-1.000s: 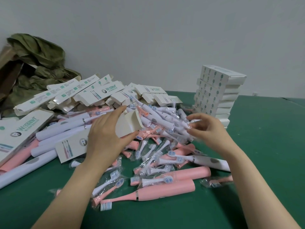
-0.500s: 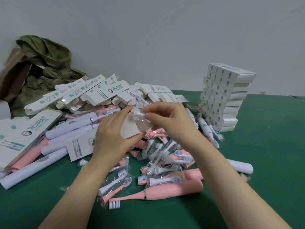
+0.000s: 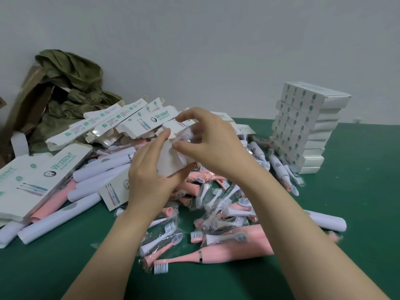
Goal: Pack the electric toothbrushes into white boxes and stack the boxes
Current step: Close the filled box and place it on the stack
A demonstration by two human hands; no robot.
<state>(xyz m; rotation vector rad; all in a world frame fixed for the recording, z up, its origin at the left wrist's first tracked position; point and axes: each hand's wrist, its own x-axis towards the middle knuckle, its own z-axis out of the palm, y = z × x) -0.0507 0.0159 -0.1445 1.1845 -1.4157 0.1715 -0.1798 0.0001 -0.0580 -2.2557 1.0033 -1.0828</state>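
Hands meet over a heap of pink and white toothbrushes (image 3: 227, 250) on the green tabletop (image 3: 357, 202). The left hand (image 3: 151, 176) has its fingers curled round an open white box (image 3: 170, 163), and the right hand (image 3: 214, 146) fingers pinch a small, blurry wrapped brush head (image 3: 187, 133) right at the box's open end. Closed boxes sit in a tall stack (image 3: 303, 131) at the right, near the wall.
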